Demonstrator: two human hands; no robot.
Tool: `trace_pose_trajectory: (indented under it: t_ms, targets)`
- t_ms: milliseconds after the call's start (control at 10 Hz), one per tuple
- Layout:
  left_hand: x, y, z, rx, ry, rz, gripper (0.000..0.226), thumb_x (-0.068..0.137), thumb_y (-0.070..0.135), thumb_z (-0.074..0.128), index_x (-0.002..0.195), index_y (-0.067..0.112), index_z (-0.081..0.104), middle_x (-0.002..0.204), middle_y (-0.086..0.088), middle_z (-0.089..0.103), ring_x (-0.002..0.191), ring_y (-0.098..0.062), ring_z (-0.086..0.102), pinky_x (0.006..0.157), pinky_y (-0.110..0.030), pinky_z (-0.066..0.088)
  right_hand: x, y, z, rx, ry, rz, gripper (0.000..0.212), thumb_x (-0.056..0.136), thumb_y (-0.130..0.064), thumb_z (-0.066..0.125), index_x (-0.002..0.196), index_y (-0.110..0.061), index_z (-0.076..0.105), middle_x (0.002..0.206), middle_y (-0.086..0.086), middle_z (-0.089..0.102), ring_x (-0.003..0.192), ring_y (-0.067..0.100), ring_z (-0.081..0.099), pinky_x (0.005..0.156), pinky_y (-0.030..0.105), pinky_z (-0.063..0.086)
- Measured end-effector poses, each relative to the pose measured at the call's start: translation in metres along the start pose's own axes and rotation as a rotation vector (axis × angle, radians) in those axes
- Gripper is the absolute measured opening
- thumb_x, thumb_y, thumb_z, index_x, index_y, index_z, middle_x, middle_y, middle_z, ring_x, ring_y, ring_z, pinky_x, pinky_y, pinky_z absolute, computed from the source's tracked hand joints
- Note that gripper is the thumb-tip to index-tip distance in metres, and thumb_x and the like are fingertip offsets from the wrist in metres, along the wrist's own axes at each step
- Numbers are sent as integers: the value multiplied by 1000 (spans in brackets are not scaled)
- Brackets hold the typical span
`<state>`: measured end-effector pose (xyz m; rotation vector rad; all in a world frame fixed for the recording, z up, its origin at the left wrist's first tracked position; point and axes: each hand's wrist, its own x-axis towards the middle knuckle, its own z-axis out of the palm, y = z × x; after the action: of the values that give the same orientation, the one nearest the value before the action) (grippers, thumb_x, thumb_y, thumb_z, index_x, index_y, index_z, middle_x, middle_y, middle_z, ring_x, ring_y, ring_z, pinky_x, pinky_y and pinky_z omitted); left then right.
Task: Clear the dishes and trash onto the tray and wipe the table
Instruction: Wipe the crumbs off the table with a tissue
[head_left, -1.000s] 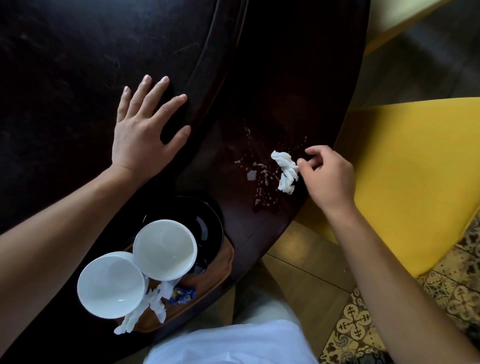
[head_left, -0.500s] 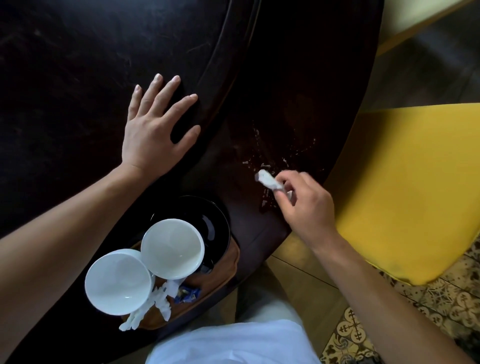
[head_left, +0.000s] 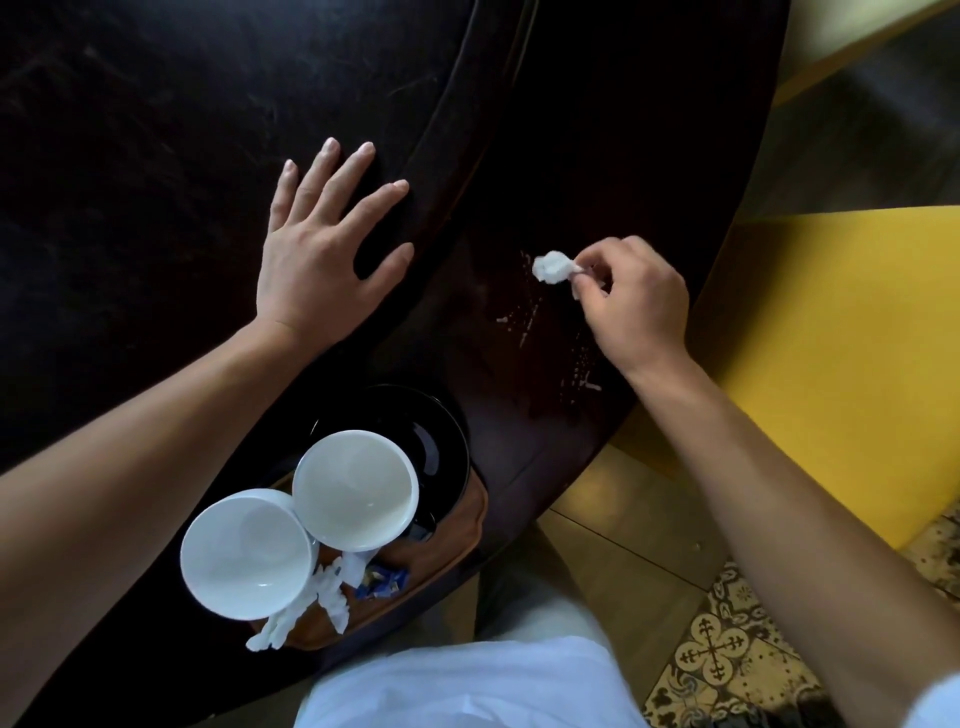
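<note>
A: Which step is this?

B: The wiping, I'd say. The right hand (head_left: 636, 306) pinches a wad of white tissue (head_left: 553, 267) between thumb and fingertips, the wad sticking out just beyond the fingers and, as far as I can tell, pressed to the dark table (head_left: 156, 156).

A: And the other hand?

B: The left hand (head_left: 322, 254) lies flat on the table, fingers spread, holding nothing, well to the far side of the pinch from the table's edge.

A: What's left to wipe?

B: Pale smears and crumbs (head_left: 524, 325) sit just below the tissue, trailing back under the wrist toward the edge. The next stroke probably needs to drag through those without flicking bits onto the floor.

A: The dishes?

B: Already on the brown tray (head_left: 457, 551), well back from the pinch toward the body: two white cups (head_left: 244, 553), a black plate (head_left: 441, 436), crumpled paper and a blue wrapper (head_left: 382, 579).

A: The room?

B: A yellow seat (head_left: 831, 338) just past the gripping hand, patterned tiles (head_left: 727, 654) beneath.
</note>
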<state>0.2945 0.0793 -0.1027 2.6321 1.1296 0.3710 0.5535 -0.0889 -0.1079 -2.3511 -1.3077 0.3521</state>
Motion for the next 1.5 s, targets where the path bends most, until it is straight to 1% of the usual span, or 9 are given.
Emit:
trace_pose_trajectory:
  t_ms: [100,300,500,700,800,900,1100,1300,1500]
  targets:
    - [0,0,0,-1,1,0,52,103,49,57,149,26,56,167,-5,36,159,-30,23,129,-56,14,0,-17,-3,64,9,-53,11,84,-27,71,95,-23,72,86,-4,66,77,17,63,63,29,46]
    - [1,-1,0,5,-1,5,52,103,49,57,149,25,56,167,-5,36,159,-30,23,129,-56,13,-53,-47,27,-3,-154,-276,14,88,-26,69,102,-23,72,85,-2,65,76,21,64,58,36,53]
    - [1,-2,0,2,-9,5,52,104,50,56,150,26,55,168,-4,36,159,-30,22,129,-56,12,-8,-17,16,-57,37,-4,13,88,-26,65,98,-21,72,85,2,66,80,26,65,63,33,44]
    - [2,-1,-1,-11,-3,9,52,103,48,58,149,25,56,167,-5,37,159,-31,24,128,-57,14,48,-21,3,31,90,-35,15,90,-24,65,102,-24,75,85,-9,59,80,9,54,68,24,39]
    - [2,0,-1,-6,-4,9,52,103,48,58,149,25,57,167,-5,37,159,-30,24,129,-57,14,58,-27,12,-34,-24,-89,21,91,-20,65,108,-24,74,95,-1,65,90,19,62,73,34,52]
    - [2,-1,-1,-6,-4,10,52,102,47,59,149,25,56,167,-5,37,159,-30,23,129,-57,13,33,-28,15,-81,-104,-173,21,86,-15,66,103,-25,75,96,3,63,89,26,62,70,36,52]
    - [3,-1,0,-1,-2,9,52,102,48,58,149,25,56,167,-5,37,159,-30,24,129,-57,14,-19,-13,2,-56,-222,-273,16,86,-15,68,94,-25,76,92,-2,63,81,21,61,63,36,54]
    - [2,0,-1,-3,-4,5,51,102,48,58,149,25,57,167,-5,37,159,-30,24,128,-57,14,27,-41,14,-14,-103,-239,17,87,-18,66,97,-26,77,90,0,63,84,21,62,64,29,46]
    - [0,-1,0,-5,3,11,51,102,46,60,148,25,57,166,-6,38,158,-30,25,128,-58,15,-12,-35,16,-57,-260,-413,15,86,-20,63,93,-24,77,91,1,62,82,24,62,58,32,49]
